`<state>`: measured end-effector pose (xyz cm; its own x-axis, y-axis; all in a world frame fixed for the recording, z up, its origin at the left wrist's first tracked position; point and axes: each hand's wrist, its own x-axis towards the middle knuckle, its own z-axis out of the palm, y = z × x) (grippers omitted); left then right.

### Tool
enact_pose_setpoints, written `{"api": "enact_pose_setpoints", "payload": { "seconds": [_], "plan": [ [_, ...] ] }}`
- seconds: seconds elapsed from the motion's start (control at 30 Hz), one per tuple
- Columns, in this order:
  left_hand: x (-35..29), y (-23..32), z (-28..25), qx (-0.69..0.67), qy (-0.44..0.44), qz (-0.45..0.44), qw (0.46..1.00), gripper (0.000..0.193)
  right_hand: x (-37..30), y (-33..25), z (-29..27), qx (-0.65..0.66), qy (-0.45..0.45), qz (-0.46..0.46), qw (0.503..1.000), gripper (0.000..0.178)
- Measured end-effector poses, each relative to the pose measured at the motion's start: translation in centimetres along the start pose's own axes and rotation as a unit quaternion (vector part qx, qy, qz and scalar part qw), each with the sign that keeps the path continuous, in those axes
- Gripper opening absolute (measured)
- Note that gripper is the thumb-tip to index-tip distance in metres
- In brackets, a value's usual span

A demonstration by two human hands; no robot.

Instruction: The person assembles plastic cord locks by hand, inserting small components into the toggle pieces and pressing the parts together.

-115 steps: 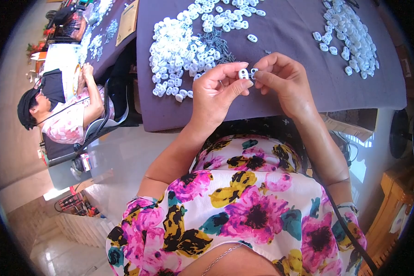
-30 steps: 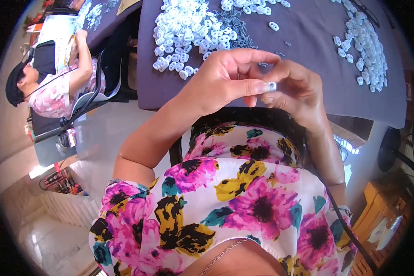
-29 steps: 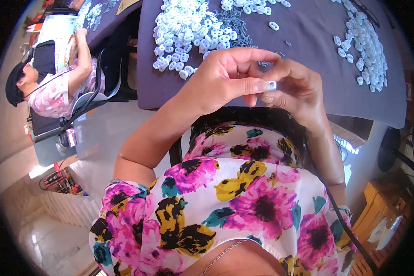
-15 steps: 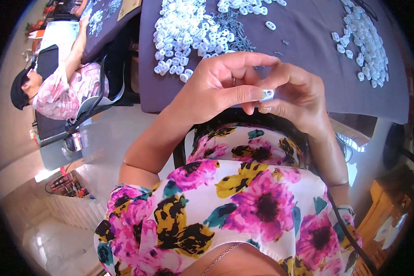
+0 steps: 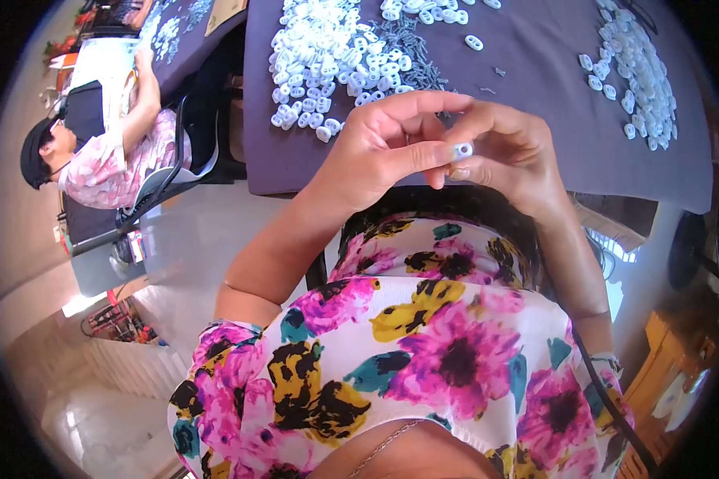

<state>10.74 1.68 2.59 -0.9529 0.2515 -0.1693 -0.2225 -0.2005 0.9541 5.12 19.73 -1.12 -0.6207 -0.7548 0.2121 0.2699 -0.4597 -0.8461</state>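
A thin silver-coloured metal chain (image 5: 383,449) hangs at the wearer's neckline at the bottom centre of the frame, above a white fabric blouse with pink, mustard, teal and black flowers (image 5: 455,359) that fills the lower middle.

Near the centre of the frame, the two hands meet just in front of the table's near edge. The left hand (image 5: 382,145) is closed to a pinch, its thumb laid along a small white plastic piece with a hole (image 5: 462,149), the tip of which shows beyond the thumbnail. The right hand (image 5: 519,153) is curled, its fingers bent over and its thumb just below the piece; whether it grips anything cannot be told, since its fingertips are partly hidden.

Beyond lies a table covered in dark purple-grey cloth (image 5: 543,112). A large heap of white oval two-holed plastic pieces (image 5: 319,60) sits at upper centre-left, touching a pile of small dark grey screw-like parts (image 5: 411,52). One single white oval piece (image 5: 474,42) lies apart to the right of these. Another heap of white plastic pieces (image 5: 635,76) stretches along the upper right.

At far left sits a co-worker in a pink-and-white patterned top (image 5: 128,168) and black cap (image 5: 35,156).
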Motion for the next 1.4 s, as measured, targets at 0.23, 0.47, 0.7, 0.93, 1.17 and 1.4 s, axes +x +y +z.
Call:
{"api": "enact_pose_setpoints", "payload": {
  "seconds": [0.23, 0.47, 0.7, 0.93, 1.17, 1.4],
  "plan": [
    [-0.4, 0.0, 0.4, 0.066, 0.087, 0.072, 0.991, 0.040, 0.0, -0.7, 0.1, -0.024, 0.065, -0.023, 0.997, 0.021],
    [-0.5, -0.6, 1.2, 0.127, 0.090, 0.113, 0.981, 0.036, -0.1, -0.8, -0.9, -0.049, 0.088, 0.019, 0.995, 0.017],
    [-0.2, -1.4, 0.9, 0.181, 0.099, 0.122, 0.971, 0.027, 0.0, -0.6, -1.2, -0.043, 0.107, 0.074, 0.991, 0.013],
    [0.1, -1.2, 0.5, 0.048, 0.123, 0.038, 0.991, 0.023, 0.1, 0.0, -0.7, -0.044, 0.135, 0.063, 0.988, 0.017],
    [0.3, -1.3, -0.1, -0.107, 0.105, -0.031, 0.988, 0.025, 0.1, 0.0, -0.3, -0.068, 0.129, -0.021, 0.989, 0.021],
    [0.3, -1.2, 0.6, -0.089, 0.111, -0.006, 0.990, 0.021, 0.0, 0.5, -0.5, -0.121, 0.140, -0.024, 0.982, 0.007]
  ]
}}
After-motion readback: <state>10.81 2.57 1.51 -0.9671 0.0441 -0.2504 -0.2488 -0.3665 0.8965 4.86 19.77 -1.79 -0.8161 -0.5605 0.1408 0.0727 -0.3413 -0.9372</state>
